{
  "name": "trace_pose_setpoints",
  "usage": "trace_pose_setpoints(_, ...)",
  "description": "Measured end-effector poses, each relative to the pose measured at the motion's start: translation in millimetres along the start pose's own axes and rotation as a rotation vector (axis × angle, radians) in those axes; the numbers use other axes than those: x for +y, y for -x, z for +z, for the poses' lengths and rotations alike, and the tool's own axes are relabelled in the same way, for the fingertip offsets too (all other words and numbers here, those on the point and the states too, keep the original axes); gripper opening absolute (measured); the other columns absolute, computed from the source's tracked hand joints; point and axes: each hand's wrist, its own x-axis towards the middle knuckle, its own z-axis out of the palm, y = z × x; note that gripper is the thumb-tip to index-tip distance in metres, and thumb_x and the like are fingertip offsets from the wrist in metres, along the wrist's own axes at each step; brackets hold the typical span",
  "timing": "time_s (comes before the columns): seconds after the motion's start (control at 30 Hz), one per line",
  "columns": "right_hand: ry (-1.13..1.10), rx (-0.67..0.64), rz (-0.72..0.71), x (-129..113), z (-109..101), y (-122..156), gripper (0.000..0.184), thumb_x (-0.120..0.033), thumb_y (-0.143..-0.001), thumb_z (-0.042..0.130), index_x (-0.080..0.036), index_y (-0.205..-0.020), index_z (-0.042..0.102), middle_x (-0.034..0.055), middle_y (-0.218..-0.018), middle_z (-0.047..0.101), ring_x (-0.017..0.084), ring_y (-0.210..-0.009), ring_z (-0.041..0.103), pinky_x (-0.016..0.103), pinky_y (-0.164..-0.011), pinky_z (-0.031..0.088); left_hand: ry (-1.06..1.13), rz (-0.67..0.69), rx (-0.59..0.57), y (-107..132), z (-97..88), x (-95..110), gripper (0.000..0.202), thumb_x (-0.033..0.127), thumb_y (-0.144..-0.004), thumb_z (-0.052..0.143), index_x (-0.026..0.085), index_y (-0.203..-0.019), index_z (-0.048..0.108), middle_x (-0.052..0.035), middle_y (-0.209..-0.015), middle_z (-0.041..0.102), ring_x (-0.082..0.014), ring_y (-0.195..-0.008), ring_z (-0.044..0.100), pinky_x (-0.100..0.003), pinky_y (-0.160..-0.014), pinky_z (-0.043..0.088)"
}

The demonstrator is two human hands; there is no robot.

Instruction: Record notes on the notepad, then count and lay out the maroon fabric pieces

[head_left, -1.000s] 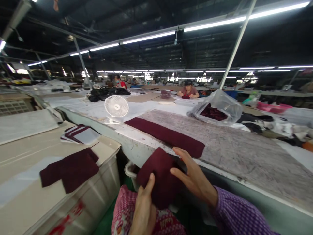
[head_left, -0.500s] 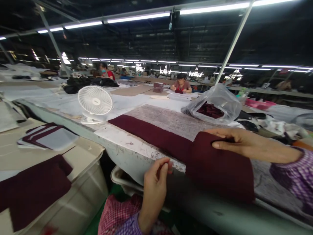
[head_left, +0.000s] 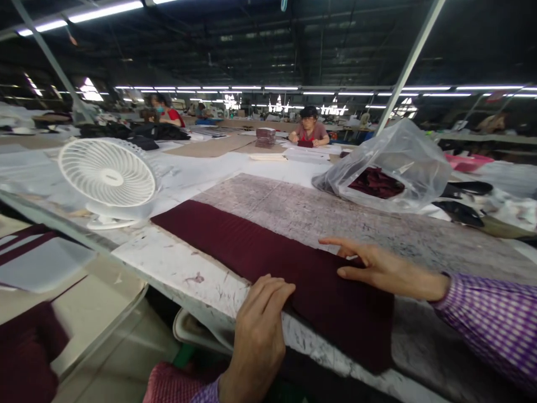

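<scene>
A long dark maroon fabric piece (head_left: 251,246) lies flat on the stained work surface (head_left: 285,201) in front of me. My right hand (head_left: 373,268) is over its far edge, index finger stretched out and thumb apart, touching the cloth lightly. At the near edge my left hand (head_left: 262,322) rests with its fingers laid together on the cloth, back of the hand toward me. Neither hand grips the fabric. The left thumb is hidden.
A white fan (head_left: 111,176) stands at the table's left. A clear plastic bag (head_left: 413,168) of maroon cloth lies at the back right. More maroon fabric (head_left: 29,350) and grey-white panels (head_left: 54,263) lie at lower left. A co-worker (head_left: 309,131) sits across the table.
The maroon cloth raised in my right hand now lies flat, and that hand has loosened. My left hand has gone from a pinch to resting on the near edge. The view has moved closer.
</scene>
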Motion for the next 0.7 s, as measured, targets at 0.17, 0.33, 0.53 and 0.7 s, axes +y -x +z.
trace_pose_setpoints(0.17,-0.021,0.008,-0.038,14.2,5.9,-3.2,0.035,-0.042,-0.083,0.059,-0.030,-0.115,0.068,0.0040,-0.109,0.071,0.024,-0.098,0.066,0.037,-0.086,0.054,-0.009,0.031,0.004,-1.6,-0.7,-3.3,0.044,-0.006,-0.083,0.040,0.018,-0.114,0.062,-0.0059,-0.104,0.072,-0.0154,-0.104,0.066,-0.032,-0.103,0.050)
trace_pose_setpoints(0.33,-0.035,-0.018,-0.065,23.6,8.9,-6.9,0.029,-0.042,-0.085,0.057,-0.029,-0.105,0.072,0.0031,-0.107,0.072,0.023,-0.098,0.065,0.039,-0.091,0.052,0.011,0.010,-0.078,-1.4,-5.0,-5.2,0.046,-0.005,-0.083,0.042,0.019,-0.117,0.061,-0.0058,-0.108,0.072,-0.0164,-0.109,0.065,-0.033,-0.105,0.049)
trace_pose_setpoints(0.53,-0.083,-0.013,-0.064,25.8,10.4,-8.5,0.029,-0.043,-0.083,0.059,-0.029,-0.104,0.074,0.0031,-0.104,0.072,0.023,-0.095,0.066,0.038,-0.087,0.053,0.003,-0.083,-0.084,-1.3,-9.4,-1.6,0.044,-0.003,-0.085,0.040,0.018,-0.116,0.061,-0.0063,-0.110,0.071,-0.0169,-0.113,0.063,-0.033,-0.102,0.051)
trace_pose_setpoints(0.7,-0.033,-0.008,-0.080,23.6,10.5,-8.8,0.028,-0.041,-0.083,0.058,-0.029,-0.103,0.074,0.0032,-0.104,0.073,0.024,-0.094,0.066,0.039,-0.088,0.051,-0.016,0.027,-0.183,-5.1,-13.7,0.0,0.047,-0.003,-0.084,0.042,0.018,-0.123,0.059,-0.0092,-0.112,0.067,-0.0176,-0.114,0.060,-0.036,-0.106,0.047)
